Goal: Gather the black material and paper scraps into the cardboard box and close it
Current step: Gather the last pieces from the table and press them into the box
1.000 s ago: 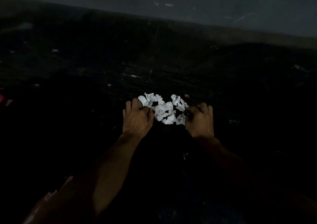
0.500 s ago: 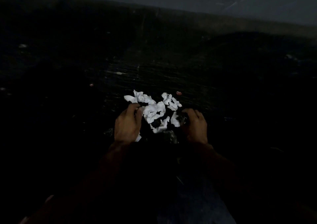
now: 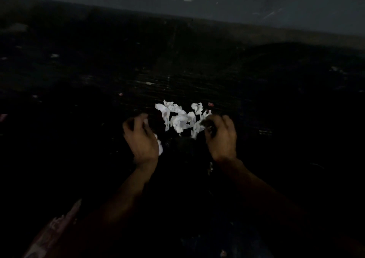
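Paper scraps (image 3: 180,119) are lying between my hands, flanked so none scatter. My left hand (image 3: 141,139) is curling over one scrap; my right hand (image 3: 221,137) is pinching black material (image 3: 206,127).

No text can be read in this dim scene. The white paper scraps (image 3: 180,119) show no legible print, and pale marks on the pinkish cloth (image 3: 57,226) are too blurred to make out.

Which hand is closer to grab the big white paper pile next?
Probably the right hand: its fingers touch the paper pile. The left hand sits apart from it, a scrap under its palm.
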